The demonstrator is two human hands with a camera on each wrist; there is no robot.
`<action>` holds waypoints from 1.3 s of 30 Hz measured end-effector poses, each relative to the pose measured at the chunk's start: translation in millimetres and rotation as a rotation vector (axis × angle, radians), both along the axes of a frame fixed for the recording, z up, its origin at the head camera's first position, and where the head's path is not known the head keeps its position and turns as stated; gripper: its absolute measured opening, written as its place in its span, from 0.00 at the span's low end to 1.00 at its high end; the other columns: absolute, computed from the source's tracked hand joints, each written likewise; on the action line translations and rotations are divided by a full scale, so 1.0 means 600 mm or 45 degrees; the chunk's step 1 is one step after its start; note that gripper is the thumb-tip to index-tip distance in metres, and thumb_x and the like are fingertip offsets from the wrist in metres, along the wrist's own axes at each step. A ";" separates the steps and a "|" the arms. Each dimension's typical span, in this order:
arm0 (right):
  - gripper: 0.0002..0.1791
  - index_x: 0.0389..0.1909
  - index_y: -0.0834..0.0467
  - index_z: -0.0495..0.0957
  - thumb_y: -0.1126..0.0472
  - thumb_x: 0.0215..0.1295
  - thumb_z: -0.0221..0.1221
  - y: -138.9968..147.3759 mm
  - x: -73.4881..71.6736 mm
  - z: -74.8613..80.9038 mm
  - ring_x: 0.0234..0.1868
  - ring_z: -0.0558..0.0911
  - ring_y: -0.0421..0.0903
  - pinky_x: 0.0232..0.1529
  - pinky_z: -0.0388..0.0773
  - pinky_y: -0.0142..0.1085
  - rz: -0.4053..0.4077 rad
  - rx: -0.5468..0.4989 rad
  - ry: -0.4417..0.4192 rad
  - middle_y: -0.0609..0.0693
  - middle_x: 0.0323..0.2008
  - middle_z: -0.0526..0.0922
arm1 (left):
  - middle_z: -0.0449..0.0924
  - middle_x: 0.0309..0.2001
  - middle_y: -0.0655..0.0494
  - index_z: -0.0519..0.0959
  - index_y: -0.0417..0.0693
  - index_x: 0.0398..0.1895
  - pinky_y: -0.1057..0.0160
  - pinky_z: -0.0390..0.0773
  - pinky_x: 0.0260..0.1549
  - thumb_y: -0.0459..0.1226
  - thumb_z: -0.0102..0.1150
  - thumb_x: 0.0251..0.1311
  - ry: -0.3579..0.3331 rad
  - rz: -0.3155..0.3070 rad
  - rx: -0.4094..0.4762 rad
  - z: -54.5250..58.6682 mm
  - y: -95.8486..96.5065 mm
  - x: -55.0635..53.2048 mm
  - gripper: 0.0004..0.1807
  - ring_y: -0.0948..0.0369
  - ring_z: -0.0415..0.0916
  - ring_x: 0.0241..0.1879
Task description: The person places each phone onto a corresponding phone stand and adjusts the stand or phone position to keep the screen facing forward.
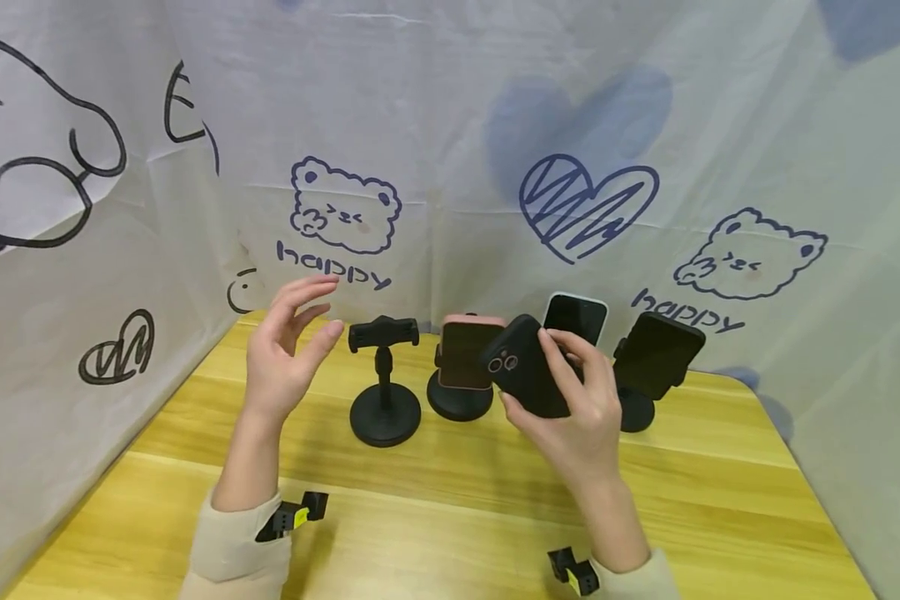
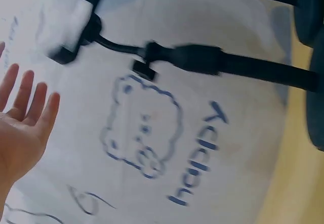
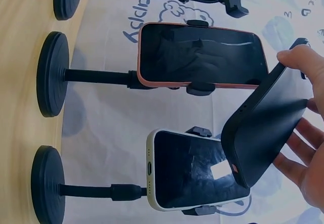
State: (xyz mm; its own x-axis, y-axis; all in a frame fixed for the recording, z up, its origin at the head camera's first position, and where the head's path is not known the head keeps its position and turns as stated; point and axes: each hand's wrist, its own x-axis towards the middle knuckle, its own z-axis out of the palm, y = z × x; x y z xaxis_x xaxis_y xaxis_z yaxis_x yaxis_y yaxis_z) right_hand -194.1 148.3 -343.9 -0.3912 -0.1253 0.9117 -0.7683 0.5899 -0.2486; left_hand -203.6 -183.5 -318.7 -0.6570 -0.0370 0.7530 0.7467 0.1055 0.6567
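Observation:
In the head view my right hand [image 1: 581, 408] grips a dark phone [image 1: 532, 367] along its edges, its back with two camera lenses facing me. The same tilted phone [image 3: 266, 128] overlaps the corners of the pink-edged and white-edged phones in the right wrist view. My left hand [image 1: 288, 354] is raised with fingers loosely spread and nothing in it. Beside that hand stands a black phone stand [image 1: 385, 375] whose clamp [image 1: 382, 333] holds no phone. In the left wrist view, the left fingers [image 2: 35, 100] are apart from the clamp [image 2: 83, 29].
A pink-edged phone [image 1: 468, 354] and a white-edged phone [image 1: 576, 317] are clamped in stands behind the right hand. Further right, a stand carries a black phone [image 1: 660, 354]. A printed cloth [image 1: 450, 250] hangs behind the wooden table [image 1: 420, 533].

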 end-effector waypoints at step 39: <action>0.35 0.63 0.64 0.81 0.43 0.64 0.69 -0.002 0.000 0.003 0.58 0.79 0.59 0.67 0.72 0.32 0.409 0.119 -0.005 0.63 0.59 0.81 | 0.72 0.72 0.43 0.72 0.38 0.72 0.49 0.66 0.73 0.28 0.85 0.42 0.124 -0.591 -0.489 0.024 0.159 0.007 0.48 0.46 0.64 0.74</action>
State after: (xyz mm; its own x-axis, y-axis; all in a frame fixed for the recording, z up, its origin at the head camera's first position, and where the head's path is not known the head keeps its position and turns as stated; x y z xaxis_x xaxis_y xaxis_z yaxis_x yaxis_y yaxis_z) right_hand -193.9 147.1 -342.1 -0.3219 -0.3255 0.8891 -0.9177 0.3381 -0.2085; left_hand -199.3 -88.0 -304.5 -0.4667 0.5227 0.7134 0.8263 -0.0300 0.5625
